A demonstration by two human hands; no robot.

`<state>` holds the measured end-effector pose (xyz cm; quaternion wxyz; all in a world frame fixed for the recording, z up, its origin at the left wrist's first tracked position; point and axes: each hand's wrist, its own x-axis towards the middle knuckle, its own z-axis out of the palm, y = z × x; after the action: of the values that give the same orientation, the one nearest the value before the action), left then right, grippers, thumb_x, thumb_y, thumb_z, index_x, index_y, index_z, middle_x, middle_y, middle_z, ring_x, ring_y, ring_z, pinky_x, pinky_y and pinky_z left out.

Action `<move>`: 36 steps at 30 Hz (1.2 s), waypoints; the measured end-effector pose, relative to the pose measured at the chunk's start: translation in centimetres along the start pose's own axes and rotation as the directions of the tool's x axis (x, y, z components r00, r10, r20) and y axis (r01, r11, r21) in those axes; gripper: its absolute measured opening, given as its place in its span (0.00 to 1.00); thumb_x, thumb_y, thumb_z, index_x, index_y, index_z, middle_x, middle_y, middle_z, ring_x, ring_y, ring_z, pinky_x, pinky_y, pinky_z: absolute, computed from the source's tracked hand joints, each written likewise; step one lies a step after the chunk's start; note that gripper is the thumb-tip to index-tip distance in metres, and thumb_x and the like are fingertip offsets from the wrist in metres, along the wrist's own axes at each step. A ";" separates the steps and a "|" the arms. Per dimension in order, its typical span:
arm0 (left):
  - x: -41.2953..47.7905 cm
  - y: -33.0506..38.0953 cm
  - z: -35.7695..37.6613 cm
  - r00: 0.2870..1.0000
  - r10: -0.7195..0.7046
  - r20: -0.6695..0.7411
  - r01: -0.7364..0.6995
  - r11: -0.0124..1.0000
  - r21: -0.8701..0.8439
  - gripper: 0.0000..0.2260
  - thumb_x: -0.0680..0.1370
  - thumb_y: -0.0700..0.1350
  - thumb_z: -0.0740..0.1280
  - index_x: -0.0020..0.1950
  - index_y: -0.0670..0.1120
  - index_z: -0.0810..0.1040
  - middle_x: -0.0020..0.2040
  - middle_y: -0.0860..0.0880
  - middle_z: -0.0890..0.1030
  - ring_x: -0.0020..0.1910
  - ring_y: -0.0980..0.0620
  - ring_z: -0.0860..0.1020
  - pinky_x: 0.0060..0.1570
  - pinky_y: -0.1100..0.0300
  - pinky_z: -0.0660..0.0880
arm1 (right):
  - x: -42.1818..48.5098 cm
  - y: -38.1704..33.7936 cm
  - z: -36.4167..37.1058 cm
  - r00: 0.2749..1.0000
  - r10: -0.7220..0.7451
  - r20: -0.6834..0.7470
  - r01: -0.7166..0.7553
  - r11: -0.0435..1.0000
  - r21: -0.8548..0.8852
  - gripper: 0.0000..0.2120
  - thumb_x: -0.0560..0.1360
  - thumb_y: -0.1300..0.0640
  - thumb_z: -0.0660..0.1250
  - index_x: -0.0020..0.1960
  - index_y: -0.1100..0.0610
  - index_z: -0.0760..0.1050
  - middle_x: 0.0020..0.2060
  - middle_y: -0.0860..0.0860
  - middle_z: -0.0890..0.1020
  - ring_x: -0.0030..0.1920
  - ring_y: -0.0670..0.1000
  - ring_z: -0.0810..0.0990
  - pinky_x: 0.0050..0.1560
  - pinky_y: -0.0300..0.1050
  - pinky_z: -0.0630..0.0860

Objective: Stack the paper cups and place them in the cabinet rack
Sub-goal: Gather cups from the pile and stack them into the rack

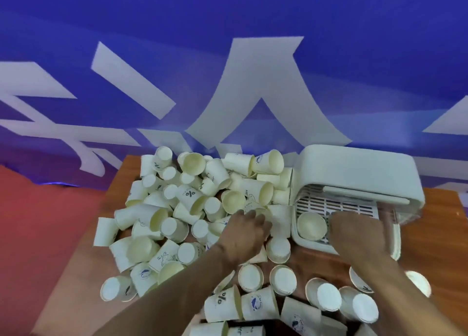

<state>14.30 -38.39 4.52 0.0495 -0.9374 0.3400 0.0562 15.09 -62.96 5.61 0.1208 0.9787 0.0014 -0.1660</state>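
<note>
Cups: a loose heap of white paper cups (192,201) covers the left and middle of the wooden table (435,224), lying on their sides, upright and upside down; several carry blue prints or a percent sign.
Front cups: more cups (326,294) lie scattered along the near edge, most of them bottom-up, between and under the two forearms.
Rack: white cabinet rack (354,168) stands at the right of the table, touching the heap, with its slotted tray (336,205) exposed below a rounded hood.
Cup in rack: single cup (311,225) sits mouth-up in the tray's near left corner, just beside the right hand.
Left hand: left hand (243,234) reaches back-up into the heap close to the rack's left wall, fingers pointing forward among the cups; motion blur hides whether they grasp anything, so I cannot tell.
Right hand: right hand (357,231) lies palm-down over the tray, fingers loosely extended toward the single cup, nothing visibly held; it is blurred.
Backdrop: blue banner (228,18) with large white characters rises behind the table.
</note>
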 end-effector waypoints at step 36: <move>-4.4 -24.2 3.5 0.785 0.595 0.172 -0.619 0.752 0.226 0.07 0.69 0.44 0.68 0.46 0.50 0.79 0.41 0.51 0.77 0.46 0.48 0.74 0.49 0.54 0.69 | 14.9 -28.0 -9.8 0.971 -0.237 -0.036 0.239 0.943 0.232 0.18 0.76 0.50 0.65 0.66 0.46 0.72 0.58 0.46 0.81 0.56 0.53 0.80 0.54 0.48 0.74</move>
<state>26.25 -16.69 2.94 0.1711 -0.7567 0.6278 0.0638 31.15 -34.03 3.15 -0.0168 0.9793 0.1004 -0.1749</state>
